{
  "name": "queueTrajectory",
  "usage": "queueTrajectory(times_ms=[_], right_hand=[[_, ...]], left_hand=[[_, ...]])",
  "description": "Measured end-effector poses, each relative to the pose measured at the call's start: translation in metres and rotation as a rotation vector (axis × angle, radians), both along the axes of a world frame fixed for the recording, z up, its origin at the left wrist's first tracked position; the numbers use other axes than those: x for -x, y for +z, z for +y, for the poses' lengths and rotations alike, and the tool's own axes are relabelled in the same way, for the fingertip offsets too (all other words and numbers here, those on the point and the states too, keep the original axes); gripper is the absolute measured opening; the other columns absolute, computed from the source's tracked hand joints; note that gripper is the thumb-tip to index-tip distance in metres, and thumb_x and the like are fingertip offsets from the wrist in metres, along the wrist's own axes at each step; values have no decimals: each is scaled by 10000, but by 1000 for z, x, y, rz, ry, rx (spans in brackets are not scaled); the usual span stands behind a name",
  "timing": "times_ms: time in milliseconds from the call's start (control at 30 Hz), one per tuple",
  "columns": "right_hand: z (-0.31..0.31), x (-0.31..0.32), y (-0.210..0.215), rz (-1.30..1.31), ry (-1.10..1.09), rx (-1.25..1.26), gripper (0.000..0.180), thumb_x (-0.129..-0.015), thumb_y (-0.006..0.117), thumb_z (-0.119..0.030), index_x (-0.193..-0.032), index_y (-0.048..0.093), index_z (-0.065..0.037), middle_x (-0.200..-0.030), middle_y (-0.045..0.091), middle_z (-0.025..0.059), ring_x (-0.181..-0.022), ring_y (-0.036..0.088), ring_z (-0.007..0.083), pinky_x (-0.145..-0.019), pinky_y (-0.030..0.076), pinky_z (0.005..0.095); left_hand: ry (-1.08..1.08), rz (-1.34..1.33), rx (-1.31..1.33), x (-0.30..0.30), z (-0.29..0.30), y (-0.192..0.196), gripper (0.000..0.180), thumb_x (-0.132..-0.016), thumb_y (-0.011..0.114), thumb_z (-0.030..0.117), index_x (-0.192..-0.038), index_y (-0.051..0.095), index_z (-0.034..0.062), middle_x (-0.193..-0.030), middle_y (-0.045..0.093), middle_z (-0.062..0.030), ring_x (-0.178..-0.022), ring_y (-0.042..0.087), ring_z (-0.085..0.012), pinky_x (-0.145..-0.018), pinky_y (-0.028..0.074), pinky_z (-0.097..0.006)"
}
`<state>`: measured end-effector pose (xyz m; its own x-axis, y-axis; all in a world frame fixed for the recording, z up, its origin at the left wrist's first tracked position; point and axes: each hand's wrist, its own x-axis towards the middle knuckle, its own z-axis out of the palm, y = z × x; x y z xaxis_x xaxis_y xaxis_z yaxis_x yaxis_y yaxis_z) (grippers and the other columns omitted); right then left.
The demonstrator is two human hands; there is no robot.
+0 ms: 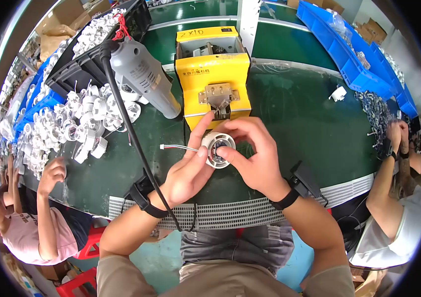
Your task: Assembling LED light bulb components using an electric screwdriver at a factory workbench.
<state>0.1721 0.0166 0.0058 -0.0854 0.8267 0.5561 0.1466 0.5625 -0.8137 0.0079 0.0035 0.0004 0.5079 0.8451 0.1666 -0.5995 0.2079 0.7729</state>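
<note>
Between my two hands is a small round white plastic housing [211,139] with a circuit board [216,147] inside its open face. My left hand [190,171] grips the housing from the left, its thumb at the rim. A short bundle of thin wires with a white connector [162,147] sticks out to the left. My right hand [252,156] curls round the housing's far right side, and its thumb presses onto the board. Just beyond my fingers stands a yellow machine [215,74] with a metal feed head [219,94] on its front.
A grey electric screwdriver [143,72] hangs at left, its black cable [129,121] crossing near my left wrist. White housings [59,126] pile up at left, below a black crate [67,74]. Blue bins [349,59] and dark small parts [374,116] lie right. Co-workers sit on both sides.
</note>
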Motion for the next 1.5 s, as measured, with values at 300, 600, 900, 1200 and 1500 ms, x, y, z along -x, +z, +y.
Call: queueTrajectory(times_ms=[300, 600, 900, 1200, 1500], right_hand=[[10, -10, 12, -332, -36, 37, 115, -853, 663, -87, -858, 680, 27, -848, 672, 121, -721, 651, 204, -636, 502, 287], [62, 78, 53, -350, 114, -37, 697, -777, 759, -205, -1316, 383, 28, -1164, 619, 187, -1075, 630, 294, -870, 505, 382], [59, 66, 77, 472, 21, -150, 477, -1001, 444, -337, -1332, 326, -16, -732, 512, 57, -573, 506, 121, -518, 448, 278], [75, 53, 68, 444, -125, -171, 466, -998, 438, -361, -1291, 353, -10, -661, 491, 53, -500, 479, 124, -460, 407, 273], [80, 54, 63, 384, -120, -175, 446, -997, 437, -349, -1263, 360, 1, -640, 491, 58, -495, 479, 127, -465, 409, 268]], left_hand=[[61, 433, 16, 4, 13, 0, 496, -921, 532, 18, -1392, 378, -5, -1185, 569, -80, -1023, 589, -147, -768, 582, -300], [124, 347, 123, 8, 21, -9, 305, -922, 490, -10, -1220, 521, -67, -1136, 602, -127, -1010, 618, -207, -824, 586, -365], [96, 408, 147, 7, 21, -11, 417, -892, 500, 8, -1308, 486, -28, -1100, 597, -98, -932, 618, -153, -762, 593, -315], [94, 492, 175, 9, 22, -4, 439, -908, 498, -1, -1340, 438, -49, -1128, 572, -89, -930, 604, -143, -789, 592, -314], [109, 510, 186, 8, 22, -5, 441, -927, 484, 22, -1349, 403, -76, -1132, 583, -119, -927, 628, -172, -783, 591, -316]])
